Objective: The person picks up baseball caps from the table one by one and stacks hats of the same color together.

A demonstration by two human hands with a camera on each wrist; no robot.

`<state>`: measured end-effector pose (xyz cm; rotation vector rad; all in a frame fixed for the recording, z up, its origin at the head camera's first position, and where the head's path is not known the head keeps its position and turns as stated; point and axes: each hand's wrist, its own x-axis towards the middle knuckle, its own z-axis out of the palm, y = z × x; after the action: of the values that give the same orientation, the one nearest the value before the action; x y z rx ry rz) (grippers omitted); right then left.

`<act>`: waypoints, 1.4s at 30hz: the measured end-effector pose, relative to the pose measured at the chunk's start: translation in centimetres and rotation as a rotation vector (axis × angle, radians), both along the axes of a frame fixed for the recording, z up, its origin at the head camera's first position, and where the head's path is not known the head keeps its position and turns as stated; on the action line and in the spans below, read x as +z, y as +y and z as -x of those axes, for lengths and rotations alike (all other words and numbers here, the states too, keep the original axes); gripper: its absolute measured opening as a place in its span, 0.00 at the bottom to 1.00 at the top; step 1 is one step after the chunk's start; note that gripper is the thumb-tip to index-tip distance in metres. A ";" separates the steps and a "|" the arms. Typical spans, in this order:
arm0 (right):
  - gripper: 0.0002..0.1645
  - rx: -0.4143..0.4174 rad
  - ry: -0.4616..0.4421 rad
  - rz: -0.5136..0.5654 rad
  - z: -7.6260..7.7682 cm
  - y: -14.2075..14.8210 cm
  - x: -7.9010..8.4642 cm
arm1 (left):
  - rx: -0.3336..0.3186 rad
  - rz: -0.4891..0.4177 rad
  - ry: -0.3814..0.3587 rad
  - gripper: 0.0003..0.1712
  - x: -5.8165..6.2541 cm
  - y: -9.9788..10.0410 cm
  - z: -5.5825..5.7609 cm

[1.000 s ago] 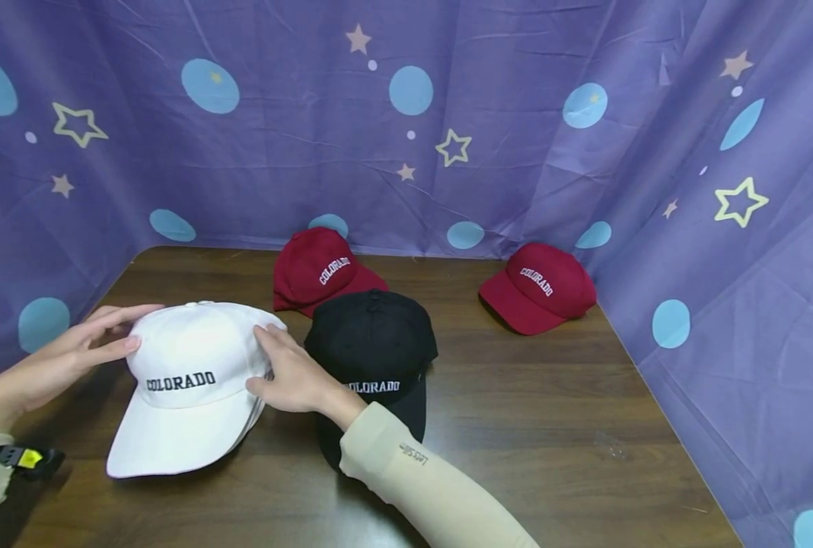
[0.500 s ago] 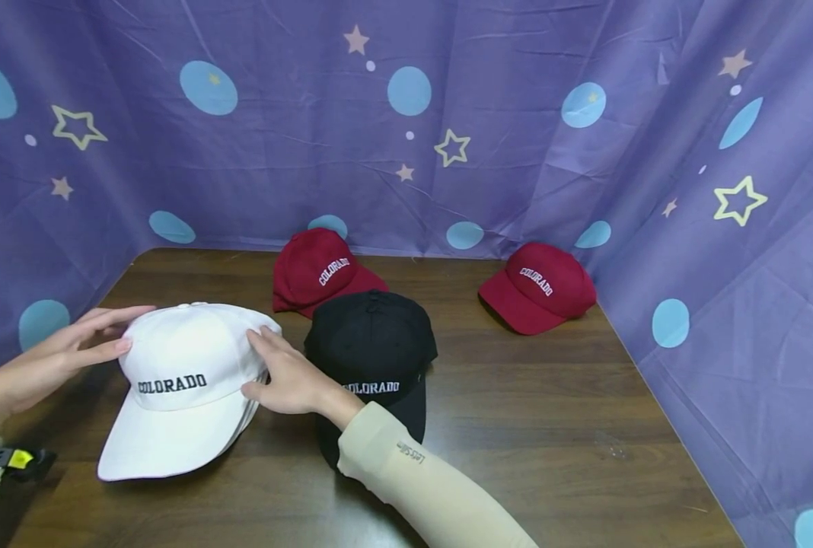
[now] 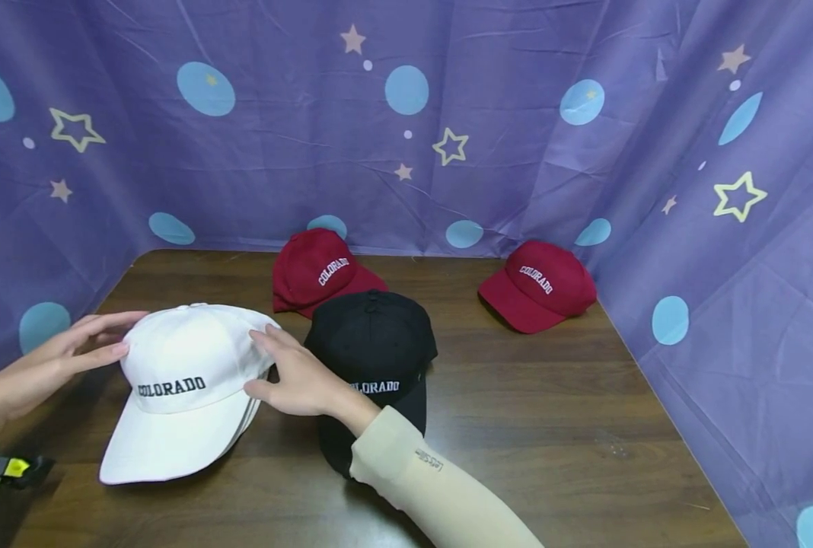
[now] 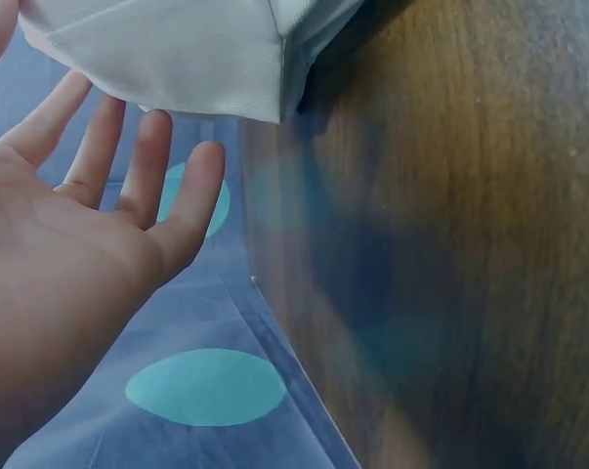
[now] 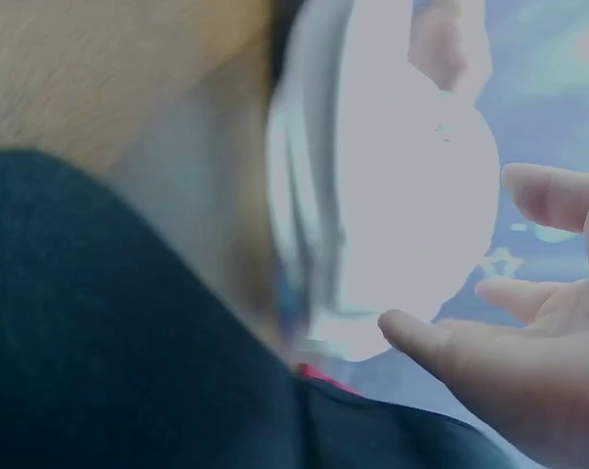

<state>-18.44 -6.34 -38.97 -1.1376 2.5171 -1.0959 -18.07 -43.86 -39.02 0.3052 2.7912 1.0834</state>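
Note:
A white baseball cap (image 3: pixel 194 342) lettered COLORADO tops a nested stack on the left of the table, its brim toward me; layered brim edges show along its right side. At the crown's left side, my left hand (image 3: pixel 57 361) has its thumb tip against the cloth. The left wrist view has its fingers (image 4: pixel 101 147) spread at the cap's back edge. My right hand (image 3: pixel 297 377) lies along the stack's other side, thumb and fingers extended and parted. Just right of it stands a black COLORADO cap (image 3: pixel 372 335), partly covered by my wrist and sleeve.
Behind the black cap sits a red cap (image 3: pixel 310 266), its brim partly hidden. Another red cap (image 3: pixel 543 281) lies at the back right. A purple curtain (image 3: pixel 489 198) with stars and dots borders the wooden table (image 3: pixel 530 441) at the back and sides.
The white cap stack has shifted slightly left between both hands, mostly in the first half second. My right forearm has since edged a little right. The black and red caps stay put.

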 end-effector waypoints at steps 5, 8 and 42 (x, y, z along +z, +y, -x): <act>0.36 0.085 -0.017 0.253 -0.8 4.0 3.0 | 0.038 -0.007 0.035 0.31 1.0 0.5 -0.3; 0.34 0.110 -0.056 0.376 -1.7 7.5 6.2 | 0.076 -0.003 0.087 0.32 2.2 1.1 -0.7; 0.31 -0.950 0.057 0.201 9.4 42.5 2.3 | -0.280 -0.187 0.578 0.25 8.9 26.1 -1.4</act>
<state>-27.87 36.20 -36.69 0.1048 3.0952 -1.5163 -16.64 -17.75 -30.17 1.1605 2.9680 1.3560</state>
